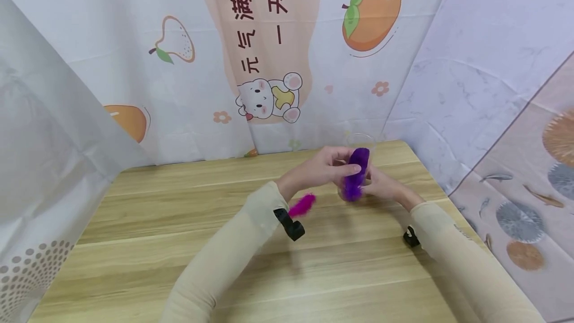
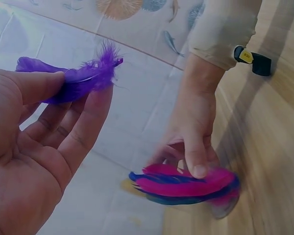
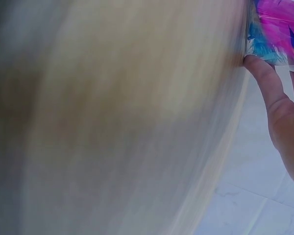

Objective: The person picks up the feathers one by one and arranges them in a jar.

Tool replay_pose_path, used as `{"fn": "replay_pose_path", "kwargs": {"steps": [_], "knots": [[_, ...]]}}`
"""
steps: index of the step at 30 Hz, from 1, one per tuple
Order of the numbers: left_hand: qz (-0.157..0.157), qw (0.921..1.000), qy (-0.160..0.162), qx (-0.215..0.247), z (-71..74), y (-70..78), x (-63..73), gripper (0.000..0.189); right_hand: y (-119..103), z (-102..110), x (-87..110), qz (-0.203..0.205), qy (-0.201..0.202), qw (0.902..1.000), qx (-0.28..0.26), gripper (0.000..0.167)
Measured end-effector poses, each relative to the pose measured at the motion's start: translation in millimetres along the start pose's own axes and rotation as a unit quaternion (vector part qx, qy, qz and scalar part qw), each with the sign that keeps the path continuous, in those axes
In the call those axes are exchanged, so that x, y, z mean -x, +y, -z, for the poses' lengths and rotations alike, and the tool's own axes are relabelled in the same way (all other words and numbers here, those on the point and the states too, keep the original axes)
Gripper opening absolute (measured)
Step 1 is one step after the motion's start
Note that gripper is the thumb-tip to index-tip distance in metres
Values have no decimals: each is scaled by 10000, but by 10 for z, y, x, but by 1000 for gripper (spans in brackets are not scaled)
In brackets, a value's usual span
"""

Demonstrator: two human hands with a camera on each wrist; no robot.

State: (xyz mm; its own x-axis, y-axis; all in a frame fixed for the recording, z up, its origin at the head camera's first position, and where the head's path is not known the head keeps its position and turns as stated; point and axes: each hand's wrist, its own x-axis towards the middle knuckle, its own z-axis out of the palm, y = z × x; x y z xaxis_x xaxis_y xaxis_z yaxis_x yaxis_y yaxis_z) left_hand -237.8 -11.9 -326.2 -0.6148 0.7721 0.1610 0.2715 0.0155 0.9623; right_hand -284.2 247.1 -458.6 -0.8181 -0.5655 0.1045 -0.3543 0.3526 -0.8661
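A purple feather (image 2: 83, 78) is pinched between the thumb and fingers of my left hand (image 1: 319, 167). In the head view the feather stands nearly upright in front of a clear plastic cup (image 1: 361, 137). My right hand (image 1: 384, 186) grips that cup from the right, low near the tabletop. Pink feathers (image 2: 186, 185) and blue ones fill the cup in the left wrist view. The right wrist view shows right-hand fingers (image 3: 267, 83) against the cup's wall. A bright pink feather (image 1: 303, 205) lies on the table beside the left wrist.
The wooden table (image 1: 179, 213) reaches back to a printed curtain (image 1: 197, 93). Another patterned cloth (image 1: 489, 113) hangs along the right side. Black straps (image 1: 290, 224) sit on both wrists.
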Motion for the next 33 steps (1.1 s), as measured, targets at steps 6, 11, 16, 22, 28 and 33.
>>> {"fn": "replay_pose_path", "kwargs": {"steps": [6, 11, 16, 22, 28, 33], "knots": [[162, 9999, 43, 14, 51, 82, -38, 32, -14, -9, -10, -14, -49, 10000, -71, 72], [143, 9999, 72, 14, 56, 118, -55, 33, -21, -8, -6, -98, -63, 9999, -101, 68], [152, 9998, 63, 81, 52, 131, -66, 31, -13, -9, -9, -56, -110, 9998, -137, 66], [-5, 9999, 125, 72, 53, 150, -85, 30, -16, -14, -22, -24, -89, 9999, -128, 73], [-166, 9996, 244, 37, 50, 174, -122, 28, -26, -17, -40, -38, -131, 9997, -194, 67], [-413, 9980, 465, -73, 37, 209, -162, 25, -21, -24, -48, 73, -247, 9994, -216, 61]]}}
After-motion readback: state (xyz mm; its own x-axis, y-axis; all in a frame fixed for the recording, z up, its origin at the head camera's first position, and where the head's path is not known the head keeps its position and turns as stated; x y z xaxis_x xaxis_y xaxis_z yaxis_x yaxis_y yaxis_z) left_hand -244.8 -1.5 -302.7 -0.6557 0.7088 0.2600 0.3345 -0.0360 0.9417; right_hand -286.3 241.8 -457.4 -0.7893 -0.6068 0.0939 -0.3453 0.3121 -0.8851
